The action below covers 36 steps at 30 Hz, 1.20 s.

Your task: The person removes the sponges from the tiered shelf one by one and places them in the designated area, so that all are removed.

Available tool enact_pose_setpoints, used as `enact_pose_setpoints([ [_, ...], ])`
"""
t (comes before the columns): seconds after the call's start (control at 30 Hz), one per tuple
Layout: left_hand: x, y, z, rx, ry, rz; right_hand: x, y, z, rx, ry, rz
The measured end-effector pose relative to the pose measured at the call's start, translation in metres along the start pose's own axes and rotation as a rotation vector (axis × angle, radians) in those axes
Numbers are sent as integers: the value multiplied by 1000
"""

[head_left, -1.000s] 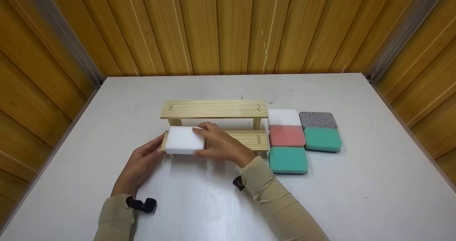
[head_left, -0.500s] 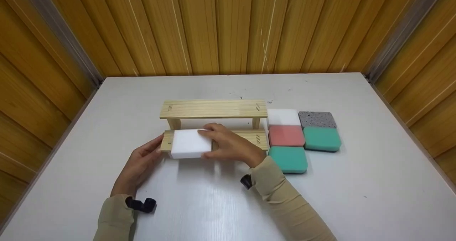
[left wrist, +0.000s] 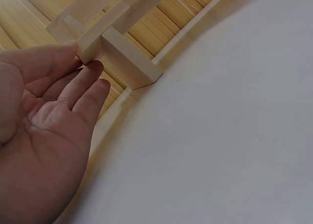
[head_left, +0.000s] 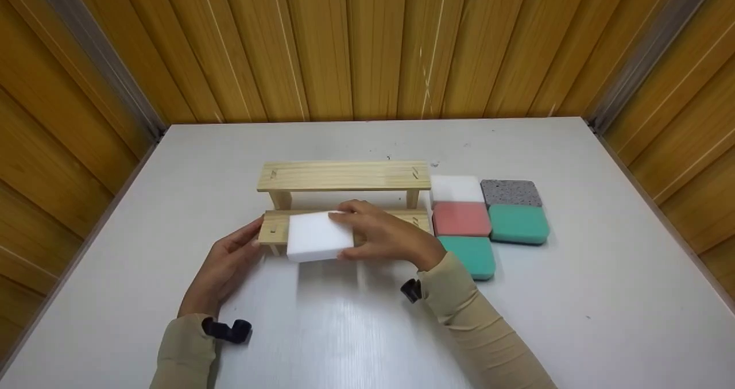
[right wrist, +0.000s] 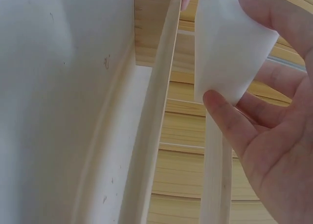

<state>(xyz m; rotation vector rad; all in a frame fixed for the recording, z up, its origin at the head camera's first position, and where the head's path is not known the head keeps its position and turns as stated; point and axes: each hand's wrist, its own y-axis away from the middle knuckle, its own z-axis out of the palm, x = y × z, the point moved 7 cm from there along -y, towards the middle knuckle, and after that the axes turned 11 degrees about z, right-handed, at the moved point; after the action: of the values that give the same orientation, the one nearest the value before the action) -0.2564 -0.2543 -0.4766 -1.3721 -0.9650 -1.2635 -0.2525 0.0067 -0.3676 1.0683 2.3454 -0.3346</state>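
Note:
My right hand (head_left: 382, 237) pinches a white sponge block (head_left: 319, 237) by its right side, thumb at the front and fingers at the back. In the right wrist view, a gap separates the white block (right wrist: 227, 43) from the edge of the lower board (right wrist: 159, 101), so it is held up off it. A pale two-tier wooden stand (head_left: 344, 175) is behind and beneath the block. My left hand (head_left: 227, 262) holds the left end of its lower board (head_left: 274, 228), and in the left wrist view thumb and fingertips meet the board end (left wrist: 100, 35).
Right of the stand lie a second white block (head_left: 457, 189), a pink block (head_left: 461, 219), a front green block (head_left: 474, 257), a speckled grey block (head_left: 511, 192) and another green block (head_left: 519, 224). Everything stands on a white table (head_left: 603, 297), with yellow wood-pattern walls (head_left: 367, 50) around it.
My right hand has moved the white block rightward and slightly nearer from the lower board's left end, uncovering that end; the block now tilts a little. My left hand has stayed put.

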Motion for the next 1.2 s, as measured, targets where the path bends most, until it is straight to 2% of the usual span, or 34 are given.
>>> enact_pose_setpoints([
  [0.33,0,-2,1,-4,-1,7,4,9,-4,-36,61,-32],
  [0.57,1,-2,1,-15,-29,8,12,20,-10,-19,109,-61],
  [0.67,1,-2,1,-12,-32,8,16,26,-15,-14,111,-47],
  [1.1,3,1,2,-8,-12,15,43,59,-41,-2,-50,8],
  [1.2,2,2,2,-3,-10,11,49,66,-46,9,-41,15],
])
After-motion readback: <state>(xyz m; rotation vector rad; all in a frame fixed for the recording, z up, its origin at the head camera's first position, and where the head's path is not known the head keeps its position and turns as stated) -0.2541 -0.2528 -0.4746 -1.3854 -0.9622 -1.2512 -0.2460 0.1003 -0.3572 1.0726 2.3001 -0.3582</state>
